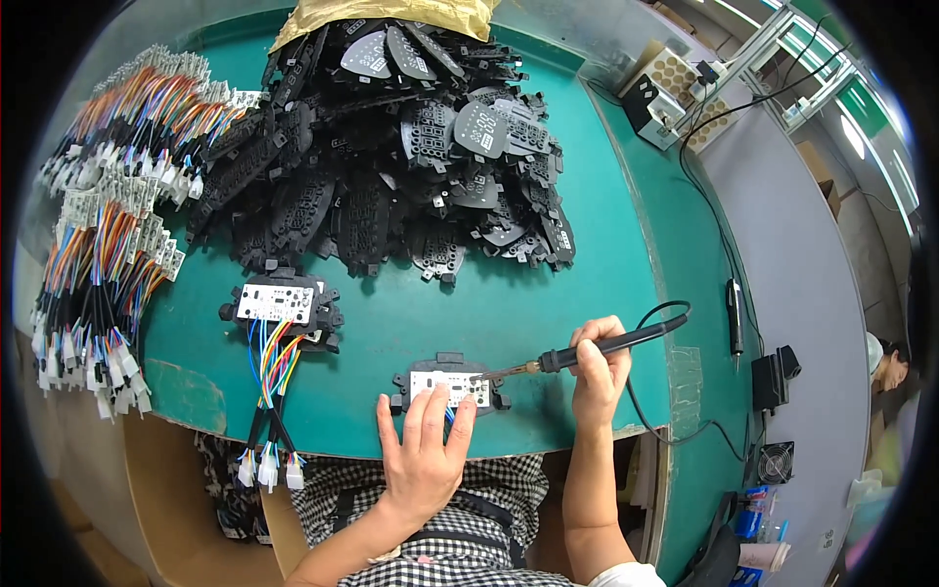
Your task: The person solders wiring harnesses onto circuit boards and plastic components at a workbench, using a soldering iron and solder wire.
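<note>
A white circuit board [445,384] lies in a black plastic housing [452,363] near the table's front edge. My left hand [426,455] rests on it with fingers stretched out, the fingertips pressing the board's near side. Blue wires show partly under those fingers. My right hand [599,377] is closed around the handle of a soldering iron [626,340], held at a slant. Its tip reaches the board's right part, just beyond my left fingertips; whether it touches is too small to tell. To the left sit wired boards [276,303] in black housings, their coloured wires ending in white connectors.
A large heap of black display housings [362,205] covers the back of the green table [391,323], below a yellow bag [391,15]. Bundles of wired boards [98,254] lie at left. The iron's cable loops rightward, near a small fan [776,463]. A person [888,367] is at far right.
</note>
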Available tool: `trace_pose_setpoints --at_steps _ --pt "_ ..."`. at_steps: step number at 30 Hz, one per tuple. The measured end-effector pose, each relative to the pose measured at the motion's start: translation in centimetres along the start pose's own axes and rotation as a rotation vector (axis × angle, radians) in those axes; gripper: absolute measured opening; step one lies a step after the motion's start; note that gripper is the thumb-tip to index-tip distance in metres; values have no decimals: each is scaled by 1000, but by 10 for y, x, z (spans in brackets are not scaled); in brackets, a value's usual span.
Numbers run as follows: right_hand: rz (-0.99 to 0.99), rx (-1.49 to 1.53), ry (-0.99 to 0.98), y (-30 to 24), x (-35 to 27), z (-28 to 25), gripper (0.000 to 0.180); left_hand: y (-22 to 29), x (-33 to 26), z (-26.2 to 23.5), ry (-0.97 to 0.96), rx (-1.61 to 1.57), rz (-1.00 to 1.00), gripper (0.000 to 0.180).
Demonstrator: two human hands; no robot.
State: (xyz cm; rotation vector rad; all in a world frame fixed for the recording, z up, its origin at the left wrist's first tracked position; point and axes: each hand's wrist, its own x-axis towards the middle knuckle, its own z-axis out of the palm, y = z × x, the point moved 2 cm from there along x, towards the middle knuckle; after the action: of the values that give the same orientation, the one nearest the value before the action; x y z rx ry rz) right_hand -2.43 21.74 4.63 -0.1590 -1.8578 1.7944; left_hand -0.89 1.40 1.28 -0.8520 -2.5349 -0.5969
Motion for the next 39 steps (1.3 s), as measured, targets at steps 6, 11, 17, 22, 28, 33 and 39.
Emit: trace_pose_setpoints --at_steps 6,11,17,22,28,33,39 --pt "39 10 -1 4 -2 4 12 0 -1 2 14 -19 2 40" --pt "19 -4 -7 6 -1 3 12 -1 -1 3 18 -41 -2 49" --pt "0 -7 -27 6 -1 4 11 -1 -1 2 18 -48 -7 50" --pt "-12 -13 -27 7 0 4 10 -1 1 0 -3 11 8 32" --pt "-9 -25 -37 5 0 4 10 -1 1 0 6 12 4 31" --pt "-19 -26 -35 5 0 4 10 0 1 0 11 13 6 31" --pt "-12 -29 -37 5 -1 5 10 0 0 2 33 -43 -10 49"
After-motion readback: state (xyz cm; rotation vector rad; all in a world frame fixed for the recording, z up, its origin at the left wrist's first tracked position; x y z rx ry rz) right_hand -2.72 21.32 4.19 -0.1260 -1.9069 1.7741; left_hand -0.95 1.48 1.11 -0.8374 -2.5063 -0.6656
